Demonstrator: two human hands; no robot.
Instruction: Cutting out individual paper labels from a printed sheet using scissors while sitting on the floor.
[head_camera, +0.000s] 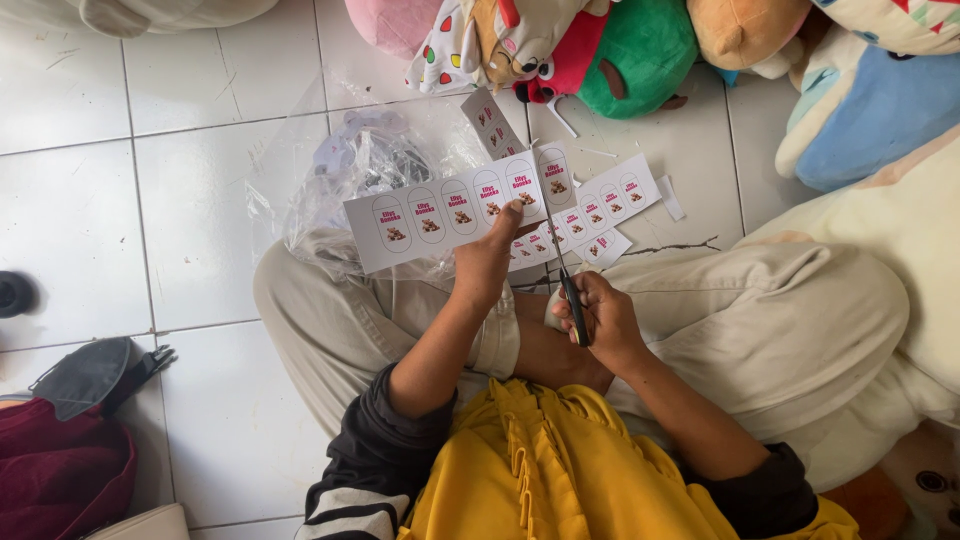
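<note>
Pinching a white label sheet (455, 210) in the left hand (487, 258), cutting its right end with scissors (566, 272) gripped in the right hand (606, 318).

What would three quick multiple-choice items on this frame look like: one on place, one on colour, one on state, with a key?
1. Where do the plush toys lie?
A. On the tiled floor beyond the person's knees
B. In the person's lap
C. Inside the plastic bag

2. What colour is the garment at the person's front?
A. Blue
B. Yellow
C. White

3. What is the state of the label sheet?
A. Rolled into a tube
B. Lying untouched on the floor
C. Held flat by the left hand while scissors in the right hand meet its edge

Key: 1 A, the toys crowd the top of the view on the tiles. 2 B, the ruffled cloth is yellow. 3 C, the thumb presses the sheet and the blades reach between two labels.
</note>
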